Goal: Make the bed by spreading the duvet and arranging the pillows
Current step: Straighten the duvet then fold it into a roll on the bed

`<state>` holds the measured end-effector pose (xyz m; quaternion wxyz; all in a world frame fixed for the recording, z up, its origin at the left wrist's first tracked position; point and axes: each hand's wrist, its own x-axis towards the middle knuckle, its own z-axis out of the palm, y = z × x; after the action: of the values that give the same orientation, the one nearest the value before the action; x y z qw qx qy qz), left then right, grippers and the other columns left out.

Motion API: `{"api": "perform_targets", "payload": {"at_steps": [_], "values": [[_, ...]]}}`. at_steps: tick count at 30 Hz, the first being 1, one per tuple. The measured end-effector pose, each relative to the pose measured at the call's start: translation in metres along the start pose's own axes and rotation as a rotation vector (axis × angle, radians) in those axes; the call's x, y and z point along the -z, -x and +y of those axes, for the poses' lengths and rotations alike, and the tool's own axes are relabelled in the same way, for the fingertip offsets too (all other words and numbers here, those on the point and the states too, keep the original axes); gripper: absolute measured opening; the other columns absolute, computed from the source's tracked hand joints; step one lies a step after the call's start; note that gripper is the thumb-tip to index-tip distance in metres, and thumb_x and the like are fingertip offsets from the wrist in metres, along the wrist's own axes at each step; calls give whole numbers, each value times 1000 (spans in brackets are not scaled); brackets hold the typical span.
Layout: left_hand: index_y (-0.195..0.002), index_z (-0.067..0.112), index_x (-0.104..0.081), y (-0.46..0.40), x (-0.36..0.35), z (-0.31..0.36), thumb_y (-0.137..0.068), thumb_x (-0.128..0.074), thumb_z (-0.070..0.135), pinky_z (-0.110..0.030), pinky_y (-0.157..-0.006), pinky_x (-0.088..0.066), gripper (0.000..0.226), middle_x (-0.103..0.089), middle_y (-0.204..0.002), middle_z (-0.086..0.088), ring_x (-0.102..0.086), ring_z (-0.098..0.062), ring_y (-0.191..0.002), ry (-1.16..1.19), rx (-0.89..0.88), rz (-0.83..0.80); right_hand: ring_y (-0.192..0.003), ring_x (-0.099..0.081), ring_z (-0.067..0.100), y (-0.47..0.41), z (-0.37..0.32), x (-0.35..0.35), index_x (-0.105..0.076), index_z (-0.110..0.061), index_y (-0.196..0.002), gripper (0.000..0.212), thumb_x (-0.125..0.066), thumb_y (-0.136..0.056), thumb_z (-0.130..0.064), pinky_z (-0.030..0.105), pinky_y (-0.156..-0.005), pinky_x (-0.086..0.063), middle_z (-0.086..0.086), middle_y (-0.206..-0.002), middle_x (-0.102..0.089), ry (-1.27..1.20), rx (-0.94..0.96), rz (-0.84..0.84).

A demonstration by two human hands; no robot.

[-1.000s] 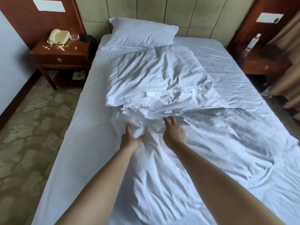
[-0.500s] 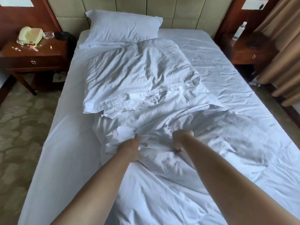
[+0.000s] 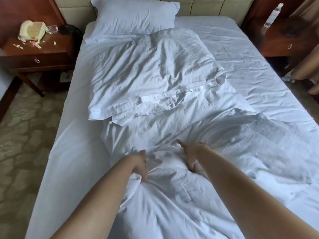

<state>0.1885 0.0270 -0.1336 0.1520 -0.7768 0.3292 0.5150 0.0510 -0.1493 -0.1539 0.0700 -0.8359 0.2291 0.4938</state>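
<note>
On the bed (image 3: 72, 152), crumpled white duvet (image 3: 189, 195), left hand (image 3: 138, 167) fingers and right hand (image 3: 193, 156) fingers clutching its folds

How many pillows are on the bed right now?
2. One pillow leans against the headboard at the top left. The second pillow lies flat further down the middle of the bed, its near edge overlapping the crumpled duvet. None seem hidden.

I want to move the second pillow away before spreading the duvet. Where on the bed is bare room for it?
Free: the sheet right of the headboard pillow, up to the right nightstand. Also a bare strip along the left edge, beside the crumpled duvet. Crowded: the middle, where the second pillow lies and both hands work.
</note>
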Motion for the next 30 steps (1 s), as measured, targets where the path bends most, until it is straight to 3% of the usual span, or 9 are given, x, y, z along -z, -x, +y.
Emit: {"api": "perform_targets", "payload": {"at_steps": [4, 9, 14, 16, 19, 24, 26, 28, 30], "values": [[-117, 10, -62, 4, -14, 17, -70, -73, 18, -26, -69, -48, 49, -65, -111, -4, -63, -21, -91, -62, -113, -95, -142, -22, 32, 11, -9, -13, -1, -30, -153, 104, -73, -78, -38, 55, -108, -27, -2, -157, -13, 186, -5, -121], [-136, 11, -44, 9, -27, 23, -70, -70, 17, -32, -95, -47, 71, -45, -134, -7, -51, -26, -119, -176, -156, 33, -142, -21, 21, 2, -9, -22, -9, -22, -152, 122, -84, -56, -32, 41, -115, -23, 3, -154, -18, 168, 43, 84], [-126, 7, -54, 23, -28, 24, -74, -63, 6, -32, -90, -52, 53, -60, -124, -9, -60, -27, -108, -137, -234, -62, -115, -57, 24, 4, -13, -25, -58, -21, -126, 77, -80, -53, -18, 41, -96, -47, -6, -131, -56, 127, 14, -175], [-127, 7, -54, 30, -10, 23, -76, -61, 6, -29, -85, -51, 51, -61, -124, -10, -60, -27, -108, -180, -223, 3, -116, -56, 25, 20, -10, -9, -58, -20, -123, 62, -71, -63, -17, 41, -94, -47, -5, -129, -57, 88, -2, -26], [-133, 18, -50, 47, 47, 20, -81, -57, 13, -29, -90, -48, 53, -57, -130, -4, -57, -25, -115, -260, -172, 285, -118, -56, 20, 54, -1, 40, -53, -25, -123, 40, -53, -83, -28, 35, -94, -38, -4, -121, -62, 57, -75, 546], [-119, 13, -59, 78, 151, 3, -88, -53, 16, -22, -75, -43, 31, -60, -123, -9, -57, -27, -113, -203, -24, 781, -101, -62, 25, 76, -12, 134, -51, -21, -112, 34, -53, -78, -19, 35, -86, -34, 6, -97, -69, 37, -148, 1158], [-113, 12, -61, 84, 177, -12, -89, -54, 17, -28, -89, -42, 26, -61, -120, -9, -56, -27, -114, -321, 41, 865, -95, -62, 28, 72, -20, 165, -55, -18, -104, 31, -55, -74, -15, 36, -84, -29, 7, -92, -67, 24, -167, 1361], [-117, 22, -58, 79, 185, -27, -89, -55, 24, -36, -103, -32, 28, -53, -129, -4, -48, -25, -123, -523, 120, 935, -108, -55, 28, 57, -28, 182, -52, -17, -119, 39, -55, -80, -16, 37, -94, -23, 9, -110, -59, -27, -163, 1326], [-127, 30, -48, 58, 171, -39, -92, -49, 23, -48, -110, -23, 35, -35, -143, -5, -33, -27, -131, -559, 150, 1060, -131, -35, 29, 27, -36, 170, -29, -18, -143, 59, -52, -89, -24, 44, -110, -15, 12, -138, -42, -91, -191, 1018]]}}
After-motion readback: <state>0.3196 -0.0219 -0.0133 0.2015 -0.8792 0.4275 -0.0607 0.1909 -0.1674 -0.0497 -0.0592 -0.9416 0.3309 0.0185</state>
